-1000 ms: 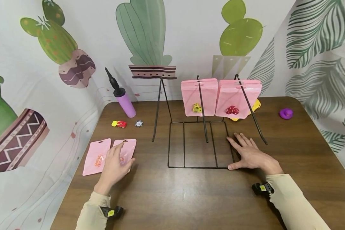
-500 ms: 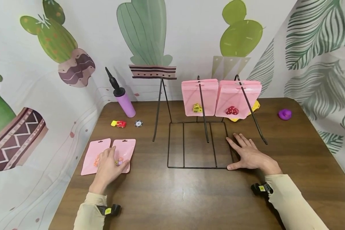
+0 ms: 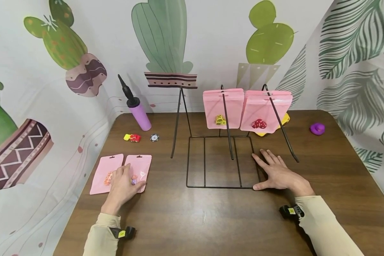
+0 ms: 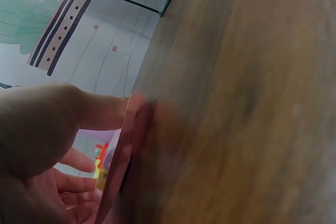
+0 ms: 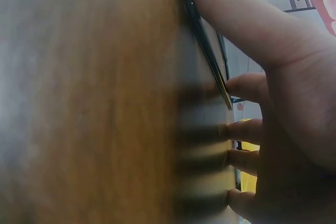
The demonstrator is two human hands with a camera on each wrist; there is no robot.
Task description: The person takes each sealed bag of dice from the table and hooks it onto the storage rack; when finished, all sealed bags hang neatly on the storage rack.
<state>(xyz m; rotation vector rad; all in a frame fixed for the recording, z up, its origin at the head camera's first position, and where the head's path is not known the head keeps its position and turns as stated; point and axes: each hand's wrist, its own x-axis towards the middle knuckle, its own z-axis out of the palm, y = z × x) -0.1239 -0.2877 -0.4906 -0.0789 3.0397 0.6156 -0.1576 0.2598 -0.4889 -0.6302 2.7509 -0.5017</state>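
Observation:
My left hand (image 3: 123,183) lies over the right-hand pink zip bag (image 3: 141,165), flat on the table. Its thumb is at the bag's right edge and its fingers at the other side, gripping it across the width; small coloured dice (image 3: 134,177) show through its window. Beside it lies another pink bag (image 3: 101,174) with orange dice, partly behind the hand. My right hand (image 3: 276,172) is spread on the table, thumb on the front corner of the black wire rack (image 3: 219,187), fingertips down along its right side. Two pink bags, one with yellow dice (image 3: 220,120), one with red dice (image 3: 258,123), hang on the rack.
Behind the left bags are a red and yellow toy car (image 3: 132,138), a poker chip (image 3: 154,137) and a purple hand pump (image 3: 140,115). A purple rubber duck (image 3: 317,128) sits at the back right. Something yellow (image 3: 285,119) shows behind the rack. The rack's left hook (image 3: 176,124) hangs bare.
My left hand has come down and slightly left onto the right-hand bag, its thumb closing to the bag's edge. The right hand has stayed on the rack's corner.

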